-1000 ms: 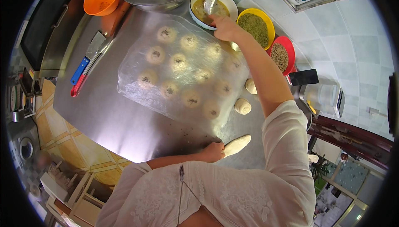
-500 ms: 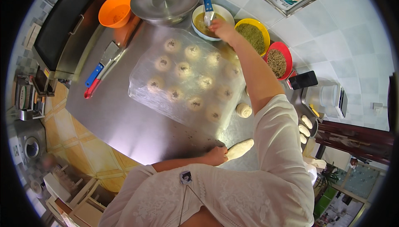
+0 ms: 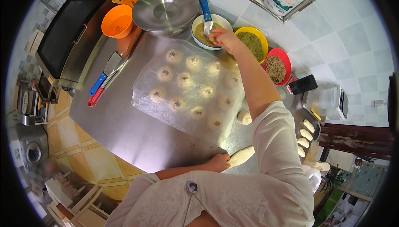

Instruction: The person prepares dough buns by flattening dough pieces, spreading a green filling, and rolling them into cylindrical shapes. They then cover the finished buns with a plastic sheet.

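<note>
My left hand [image 3: 218,162], at the near edge of the table, is closed round the left end of a long flattened piece of pale dough [image 3: 242,156]. My right hand [image 3: 226,40] reaches far across to a white bowl [image 3: 198,40] of yellowish-brown liquid or paste. Its fingers are bunched at the bowl's right side; whatever they pinch is too small to make out. A blue-handled scraper [image 3: 205,10] leans in that bowl, its blade beside my fingertips. Between my arms, rounds of dough [image 3: 184,79] with dark centres lie under clear plastic sheeting [image 3: 143,102]. A coiled dough roll [image 3: 244,117] sits near my right forearm.
Right of the white bowl stand a yellow bowl [image 3: 251,44] of green filling and a red bowl [image 3: 276,69] of brown crumbs. A phone [image 3: 302,85] and several dough pieces [image 3: 306,134] lie farther right. Leftward are a steel basin [image 3: 166,8], orange bowls [image 3: 117,21] and another scraper [image 3: 97,84].
The whole view has shifted, so the table sits slightly lower in it. My right hand stays at the white bowl, and my left hand keeps hold of the dough.
</note>
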Demonstrator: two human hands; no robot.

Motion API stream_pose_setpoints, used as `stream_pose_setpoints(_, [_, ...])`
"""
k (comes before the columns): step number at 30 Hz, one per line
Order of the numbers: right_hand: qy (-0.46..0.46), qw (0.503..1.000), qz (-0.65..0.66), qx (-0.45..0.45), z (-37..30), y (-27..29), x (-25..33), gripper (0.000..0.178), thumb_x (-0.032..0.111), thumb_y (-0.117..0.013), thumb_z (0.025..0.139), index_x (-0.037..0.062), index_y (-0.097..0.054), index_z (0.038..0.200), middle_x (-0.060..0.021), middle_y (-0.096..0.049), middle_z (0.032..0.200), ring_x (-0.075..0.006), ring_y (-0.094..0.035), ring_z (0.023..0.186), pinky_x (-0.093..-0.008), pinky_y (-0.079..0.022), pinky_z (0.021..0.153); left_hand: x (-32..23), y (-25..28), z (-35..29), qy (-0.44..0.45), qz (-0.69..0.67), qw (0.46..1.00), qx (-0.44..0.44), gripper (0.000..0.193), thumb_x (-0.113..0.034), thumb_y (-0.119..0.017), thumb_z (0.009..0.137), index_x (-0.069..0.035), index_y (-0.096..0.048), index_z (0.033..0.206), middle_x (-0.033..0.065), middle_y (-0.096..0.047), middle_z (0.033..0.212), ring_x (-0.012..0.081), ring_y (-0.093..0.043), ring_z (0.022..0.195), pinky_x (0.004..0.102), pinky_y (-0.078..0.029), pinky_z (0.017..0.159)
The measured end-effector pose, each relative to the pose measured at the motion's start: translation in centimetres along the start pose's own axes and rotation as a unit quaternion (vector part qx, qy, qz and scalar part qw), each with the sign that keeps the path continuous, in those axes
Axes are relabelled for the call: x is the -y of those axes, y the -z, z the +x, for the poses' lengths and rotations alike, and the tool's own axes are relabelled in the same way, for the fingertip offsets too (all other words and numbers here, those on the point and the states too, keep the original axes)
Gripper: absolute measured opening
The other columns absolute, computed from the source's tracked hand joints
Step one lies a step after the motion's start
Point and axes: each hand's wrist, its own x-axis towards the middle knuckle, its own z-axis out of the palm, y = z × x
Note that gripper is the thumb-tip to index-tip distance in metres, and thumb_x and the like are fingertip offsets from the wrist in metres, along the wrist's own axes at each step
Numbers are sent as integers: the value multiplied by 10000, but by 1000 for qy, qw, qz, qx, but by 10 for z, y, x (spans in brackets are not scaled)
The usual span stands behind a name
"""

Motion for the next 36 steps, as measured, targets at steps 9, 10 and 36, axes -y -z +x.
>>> stream_pose_setpoints(9, [27, 956, 286, 65, -148, 65, -26, 490, -142, -438, 708, -26, -524, 1176, -118, -604, 1101, -222, -603, 992, -336, -498, 923, 11, -10, 11, -21, 123, 992, 1, 278, -265, -674, 766, 12, -655, 787, 227, -658, 810, 367, -655, 776, 449, -510, 711])
stream_pose_setpoints(10, [20, 957, 287, 45, -190, 65, -35, 508, -162, -435, 711, -39, -491, 1200, -120, -593, 1101, -223, -601, 988, -339, -512, 903, 15, -11, 13, -4, 133, 991, -6, 305, -278, -688, 770, 6, -653, 876, 226, -662, 863, 363, -654, 824, 450, -512, 737])
stream_pose_setpoints(36, [57, 913, -161, -371, -430, -35, -243, 380, -115, -484, 738, -6, -621, 1075, -142, -654, 1032, -252, -623, 990, -323, -474, 903, 46, -3, 9, -53, 114, 992, 4, 137, -65, -610, 811, 9, -584, 923, 66, -597, 737, 125, -539, 679, 311, -453, 608])
